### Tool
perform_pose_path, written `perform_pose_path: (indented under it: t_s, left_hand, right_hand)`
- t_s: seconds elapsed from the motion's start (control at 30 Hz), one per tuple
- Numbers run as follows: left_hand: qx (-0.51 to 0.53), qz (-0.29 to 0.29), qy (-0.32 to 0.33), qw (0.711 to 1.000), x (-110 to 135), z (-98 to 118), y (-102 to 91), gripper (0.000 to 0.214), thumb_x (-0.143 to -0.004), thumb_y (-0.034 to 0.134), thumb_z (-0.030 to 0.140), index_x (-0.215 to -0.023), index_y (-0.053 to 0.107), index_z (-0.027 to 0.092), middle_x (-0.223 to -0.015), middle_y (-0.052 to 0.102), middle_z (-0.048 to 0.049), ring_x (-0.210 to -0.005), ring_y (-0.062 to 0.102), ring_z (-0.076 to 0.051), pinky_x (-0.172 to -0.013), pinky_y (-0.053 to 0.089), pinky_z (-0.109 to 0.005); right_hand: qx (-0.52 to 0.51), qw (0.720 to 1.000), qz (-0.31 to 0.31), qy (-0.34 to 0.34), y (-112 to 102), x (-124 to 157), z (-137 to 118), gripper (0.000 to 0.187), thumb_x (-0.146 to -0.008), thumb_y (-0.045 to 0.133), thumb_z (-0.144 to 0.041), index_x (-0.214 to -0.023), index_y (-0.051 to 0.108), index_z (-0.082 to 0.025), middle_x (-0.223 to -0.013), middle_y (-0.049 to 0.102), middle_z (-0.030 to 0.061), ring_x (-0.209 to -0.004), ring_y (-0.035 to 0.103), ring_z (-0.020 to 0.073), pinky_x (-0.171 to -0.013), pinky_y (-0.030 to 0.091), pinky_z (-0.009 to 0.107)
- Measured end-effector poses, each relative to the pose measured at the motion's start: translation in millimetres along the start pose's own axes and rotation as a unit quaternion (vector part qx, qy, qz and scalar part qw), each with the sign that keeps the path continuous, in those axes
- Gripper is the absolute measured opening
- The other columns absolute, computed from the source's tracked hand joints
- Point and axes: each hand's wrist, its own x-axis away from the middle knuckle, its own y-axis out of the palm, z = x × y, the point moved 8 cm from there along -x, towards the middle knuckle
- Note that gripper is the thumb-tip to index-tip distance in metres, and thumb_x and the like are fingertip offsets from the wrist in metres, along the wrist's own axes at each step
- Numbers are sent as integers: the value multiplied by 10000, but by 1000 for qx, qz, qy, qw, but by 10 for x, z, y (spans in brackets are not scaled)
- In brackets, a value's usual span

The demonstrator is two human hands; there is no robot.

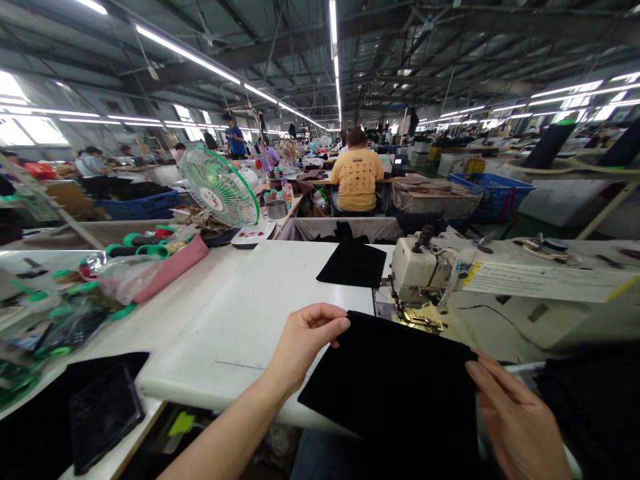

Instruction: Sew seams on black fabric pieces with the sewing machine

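My left hand (305,340) pinches the far left corner of a black fabric piece (395,380) held flat over the front edge of the white sewing table (240,320). At the fabric's right edge, my right hand (515,413) grips it with fingers closed over the cloth. The sewing machine (425,267) stands just beyond the fabric, its needle area lit. A second black fabric piece (354,263) lies flat on the table behind the machine's left side.
A green-and-white desk fan (220,187) stands at the table's far left. Green-capped spools and plastic bags (100,280) crowd the left bench. A person in a yellow shirt (357,177) sits ahead, back turned. Blue crates (493,193) sit to the right.
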Motion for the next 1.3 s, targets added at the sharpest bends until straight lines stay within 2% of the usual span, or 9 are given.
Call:
perform_pose_path:
  t_s: [0.1, 0.27, 0.4, 0.53, 0.73, 0.93, 1.1, 1.2, 1.3]
  left_hand:
    - [-8, 22, 9, 1000, 2, 5, -35, 245, -622, 887, 331, -744, 766, 156, -707, 691, -11, -645, 550, -105, -593, 433, -215]
    - [7, 25, 8, 1000, 0, -24, -43, 239, -621, 887, 325, -707, 739, 158, -689, 691, 1, -672, 564, -100, -662, 431, -209]
    - [10, 26, 11, 1000, -12, -41, -30, 239, -625, 882, 319, -705, 724, 157, -707, 696, -3, -677, 569, -104, -663, 432, -213]
    - [4, 33, 15, 999, -49, -49, -44, 240, -628, 875, 316, -708, 715, 157, -704, 692, -2, -676, 571, -101, -662, 436, -207]
    - [-6, 53, 25, 998, -108, -94, -152, 280, -595, 897, 303, -723, 686, 169, -725, 695, 3, -711, 590, -108, -700, 462, -201]
    - [-27, 66, -18, 997, -148, -173, -240, 406, -481, 942, 349, -739, 693, 158, -647, 628, 31, -477, 409, -41, -448, 303, -162]
    - [-26, 67, -31, 997, -118, -171, -225, 440, -493, 945, 381, -746, 663, 157, -687, 626, 36, -419, 329, -4, -406, 205, -149]
    - [-34, 73, -26, 996, -94, -171, -206, 431, -497, 939, 377, -726, 643, 163, -763, 665, 20, -459, 382, -17, -428, 282, -149]
    - [-53, 74, -5, 996, -74, -140, -202, 399, -520, 916, 361, -677, 600, 175, -793, 678, 1, -686, 575, -113, -609, 460, -185]
  right_hand:
    - [-125, 984, 18, 129, 52, 36, 176, 493, -452, 965, -462, -863, 816, -233, -1093, 782, 51, -1079, 708, 247, -805, 598, 190]
    - [-204, 961, 29, 184, 111, 90, 151, 549, -328, 1017, -341, -818, 802, -223, -914, 789, -13, -835, 717, 113, -739, 555, 69]
    - [-210, 960, 27, 182, 95, 101, 123, 549, -335, 1018, -328, -826, 798, -222, -895, 789, -12, -828, 721, 114, -729, 562, 74]
    - [-198, 968, 9, 154, 94, 75, 109, 497, -431, 995, -370, -865, 801, -229, -966, 792, 13, -963, 723, 164, -748, 581, 118]
    - [-153, 987, 5, 49, 140, 64, -111, 382, -523, 955, -385, -831, 802, -218, -926, 781, 41, -958, 705, 209, -840, 564, 272]
    - [-181, 982, -43, 23, 301, 64, -261, 307, -623, 911, -428, -809, 777, -223, -825, 741, 10, -808, 651, 168, -814, 515, 313]
    - [-188, 980, -50, 29, 316, 84, -287, 316, -630, 907, -433, -763, 741, -200, -751, 696, 3, -749, 594, 153, -755, 481, 297]
    - [-193, 979, -57, 31, 342, 79, -283, 319, -636, 901, -428, -750, 718, -194, -728, 668, -2, -735, 572, 149, -745, 470, 295]
    - [-199, 978, -56, 27, 362, 53, -281, 319, -637, 893, -409, -764, 680, -208, -747, 647, -16, -755, 569, 144, -757, 466, 285]
